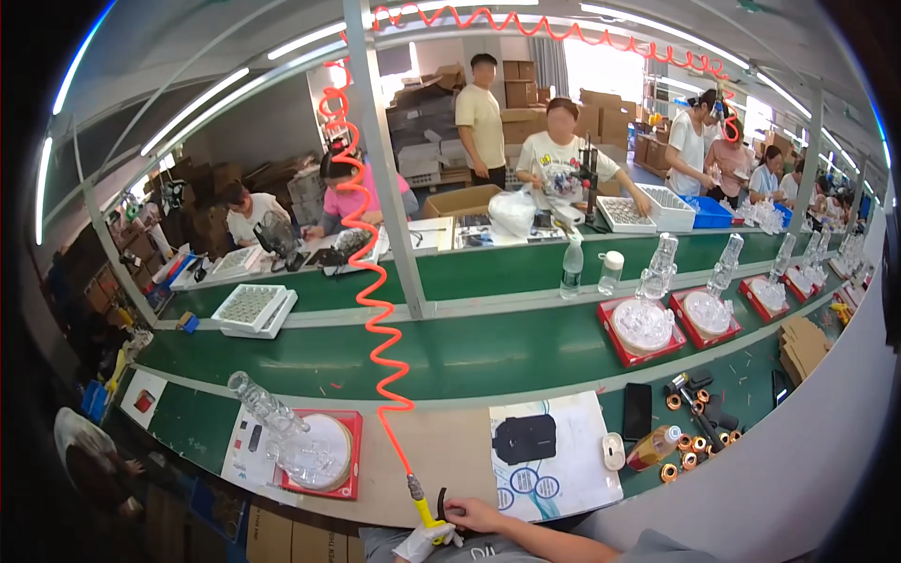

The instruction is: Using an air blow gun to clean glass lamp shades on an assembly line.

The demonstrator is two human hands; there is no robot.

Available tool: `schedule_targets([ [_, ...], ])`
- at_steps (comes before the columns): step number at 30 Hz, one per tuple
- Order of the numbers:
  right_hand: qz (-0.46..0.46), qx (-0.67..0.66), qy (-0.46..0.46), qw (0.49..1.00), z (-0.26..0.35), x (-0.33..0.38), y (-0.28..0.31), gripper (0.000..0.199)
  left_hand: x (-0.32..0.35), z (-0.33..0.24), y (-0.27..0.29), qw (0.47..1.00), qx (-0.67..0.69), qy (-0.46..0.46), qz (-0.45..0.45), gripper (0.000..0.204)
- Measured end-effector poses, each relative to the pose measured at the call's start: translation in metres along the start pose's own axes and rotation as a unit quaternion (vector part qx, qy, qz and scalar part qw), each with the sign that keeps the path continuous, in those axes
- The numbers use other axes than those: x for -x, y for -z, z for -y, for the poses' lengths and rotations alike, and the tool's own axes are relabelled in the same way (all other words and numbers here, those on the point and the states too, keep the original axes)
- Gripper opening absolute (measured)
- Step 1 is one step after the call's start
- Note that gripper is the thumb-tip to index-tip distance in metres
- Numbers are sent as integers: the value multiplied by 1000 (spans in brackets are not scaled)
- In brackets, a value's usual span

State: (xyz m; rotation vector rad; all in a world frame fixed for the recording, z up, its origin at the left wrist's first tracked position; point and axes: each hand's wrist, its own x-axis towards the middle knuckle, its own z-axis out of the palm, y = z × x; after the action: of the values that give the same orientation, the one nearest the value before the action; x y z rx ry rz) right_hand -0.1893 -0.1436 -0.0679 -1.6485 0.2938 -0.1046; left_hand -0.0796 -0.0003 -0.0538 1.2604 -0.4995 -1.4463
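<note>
The smooth green bench (282, 347) spans the view, a springy orange-red hose (382, 343) dropping toward it from 12 o'clock; toward 10 o'clock from the hands, a clear, knobbly model (266, 405) already stands on its round base (338, 446) in a flat red tray (354, 480), so the work looks partway. At 6 o'clock the white-gloved left hand (422, 544) wraps a hard yellow air gun (427, 513), while the bare right hand (473, 514), just beside, seems to pinch a slim, curved dark piece (442, 500), apparently not yet fixed to anything; between 2 and 3 o'clock, shiny copper rings (690, 460) lie loose, seemingly unused.
</note>
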Motion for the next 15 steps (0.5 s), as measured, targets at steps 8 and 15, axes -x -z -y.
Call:
schedule_targets([
  [8, 14, -6, -31, 999, -1, -1, 6, 30, -7, 10, 4, 1000, 8, -23, -10, 30],
  [15, 6, -49, -46, 998, -1, -1, 7, 29, -17, 20, 8, 999, 20, -31, -11, 30],
])
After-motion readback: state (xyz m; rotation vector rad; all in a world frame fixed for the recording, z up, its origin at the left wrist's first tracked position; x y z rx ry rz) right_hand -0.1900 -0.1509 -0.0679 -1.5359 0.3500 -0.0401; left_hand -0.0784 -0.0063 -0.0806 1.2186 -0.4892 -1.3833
